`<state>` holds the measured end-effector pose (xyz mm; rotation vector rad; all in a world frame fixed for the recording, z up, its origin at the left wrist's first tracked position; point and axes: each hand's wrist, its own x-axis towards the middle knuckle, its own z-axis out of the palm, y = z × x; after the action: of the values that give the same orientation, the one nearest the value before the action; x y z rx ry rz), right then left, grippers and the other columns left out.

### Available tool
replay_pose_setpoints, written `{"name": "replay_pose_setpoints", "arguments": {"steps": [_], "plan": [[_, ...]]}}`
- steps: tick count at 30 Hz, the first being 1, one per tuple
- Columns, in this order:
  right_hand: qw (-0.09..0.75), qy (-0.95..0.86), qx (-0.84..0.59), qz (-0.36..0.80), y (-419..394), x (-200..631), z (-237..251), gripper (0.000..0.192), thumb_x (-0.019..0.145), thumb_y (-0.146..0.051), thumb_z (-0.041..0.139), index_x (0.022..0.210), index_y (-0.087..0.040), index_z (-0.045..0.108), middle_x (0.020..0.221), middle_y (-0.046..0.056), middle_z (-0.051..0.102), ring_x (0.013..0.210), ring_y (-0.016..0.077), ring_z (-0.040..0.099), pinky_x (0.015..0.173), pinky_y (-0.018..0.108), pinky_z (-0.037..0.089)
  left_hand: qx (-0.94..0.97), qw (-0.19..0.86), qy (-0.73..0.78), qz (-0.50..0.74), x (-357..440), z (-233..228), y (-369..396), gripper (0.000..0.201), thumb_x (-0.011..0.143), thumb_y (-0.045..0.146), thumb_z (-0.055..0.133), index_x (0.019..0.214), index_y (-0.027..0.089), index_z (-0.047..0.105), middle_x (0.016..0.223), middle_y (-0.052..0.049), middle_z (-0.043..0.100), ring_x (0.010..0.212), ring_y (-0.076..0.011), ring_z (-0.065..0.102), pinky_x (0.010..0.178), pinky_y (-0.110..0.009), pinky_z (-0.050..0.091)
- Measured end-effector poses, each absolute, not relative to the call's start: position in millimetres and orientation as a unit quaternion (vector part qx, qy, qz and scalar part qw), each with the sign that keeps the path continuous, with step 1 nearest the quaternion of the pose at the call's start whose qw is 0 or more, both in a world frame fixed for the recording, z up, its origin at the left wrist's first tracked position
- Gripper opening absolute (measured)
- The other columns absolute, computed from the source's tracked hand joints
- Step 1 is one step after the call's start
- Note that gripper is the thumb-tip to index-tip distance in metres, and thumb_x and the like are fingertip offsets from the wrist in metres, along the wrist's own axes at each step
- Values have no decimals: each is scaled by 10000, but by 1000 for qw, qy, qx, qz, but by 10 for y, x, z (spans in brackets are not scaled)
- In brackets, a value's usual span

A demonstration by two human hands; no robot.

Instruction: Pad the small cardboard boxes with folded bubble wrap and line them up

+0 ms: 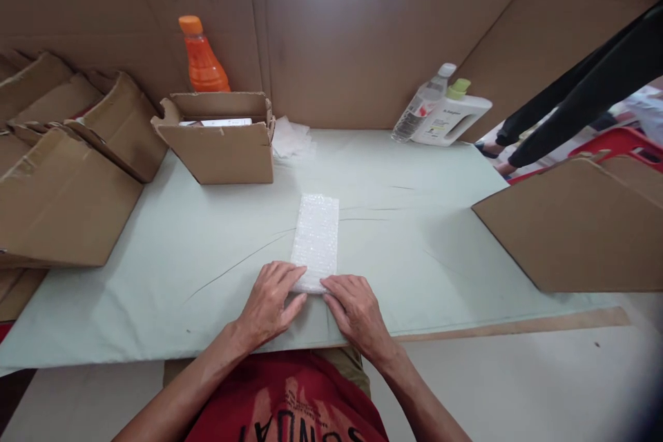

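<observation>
Left hand (269,304) and right hand (355,311) lie flat, fingers spread, pressing the near end of a bubble-wrap packet (315,238); neither hand is closed around it. The packet lies lengthwise near the front edge of the counter (414,248), about midway along it. Toward the back edge, left of centre, stands an open cardboard box (222,145) holding white items, not identifiable. Behind it stands an orange bottle (202,59). At the back right are a clear bottle (422,105) and a white jug (453,117), side by side.

I note a white, dimpled bubble wrap strip (315,238) on a pale green table cover (414,248). Far left stands an orange bottle (202,59); brown cardboard boxes (220,138) left; a white jug (453,117) with lime-green cap far right.
</observation>
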<state>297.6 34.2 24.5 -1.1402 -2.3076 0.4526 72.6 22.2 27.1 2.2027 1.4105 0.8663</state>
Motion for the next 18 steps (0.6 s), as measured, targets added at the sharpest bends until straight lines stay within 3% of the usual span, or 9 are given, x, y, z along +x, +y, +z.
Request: {"name": "replay_pose_setpoints", "arguments": {"steps": [4, 9, 12, 15, 18], "plan": [[255, -835, -415, 256, 301, 3010, 277, 253, 983, -251, 556, 1218, -251, 648, 1067, 62, 757, 931, 220, 693, 822, 377, 531, 755, 265, 530, 281, 629, 256, 70, 444, 910, 185, 539, 1353, 210, 552, 1092, -91, 737, 926, -232, 672, 855, -393, 515], [280, -846, -437, 121, 201, 3005, 326, 288, 942, -256, 592, 1222, -228, 651, 1179, 129, 684, 1039, 277, 634, 845, 426, 496, 743, 204, 582, 260, 668, 243, 175, 364, 912, 207, 544, 1268, 228, 616, 1060, -92, 709, 971, -253, 652, 866, -400, 522], [254, -865, -418, 113, 207, 2941, 312, 259, 949, -214, 574, 1196, -230, 651, 1150, 117, 703, 1021, 275, 632, 844, 431, 477, 759, 164, 557, 293, 685, 264, 204, 370, 916, 253, 579, 1283, 206, 599, 1131, -118, 673, 1046, -277, 614, 915, -437, 503], [272, -842, -434, 170, 233, 2925, 279, 241, 974, -206, 542, 1190, -232, 646, 1019, 88, 742, 882, 235, 658, 794, 402, 488, 784, 187, 499, 318, 647, 280, 102, 459, 907, 243, 605, 1358, 200, 536, 1211, -126, 657, 1106, -276, 596, 961, -440, 478], [257, -818, -445, 257, 221, 2980, 274, 232, 983, -266, 554, 1195, -247, 645, 971, 60, 754, 820, 211, 673, 776, 375, 515, 777, 237, 497, 306, 611, 266, -14, 494, 925, 180, 547, 1413, 204, 477, 1135, -99, 696, 985, -233, 633, 890, -394, 498]]}}
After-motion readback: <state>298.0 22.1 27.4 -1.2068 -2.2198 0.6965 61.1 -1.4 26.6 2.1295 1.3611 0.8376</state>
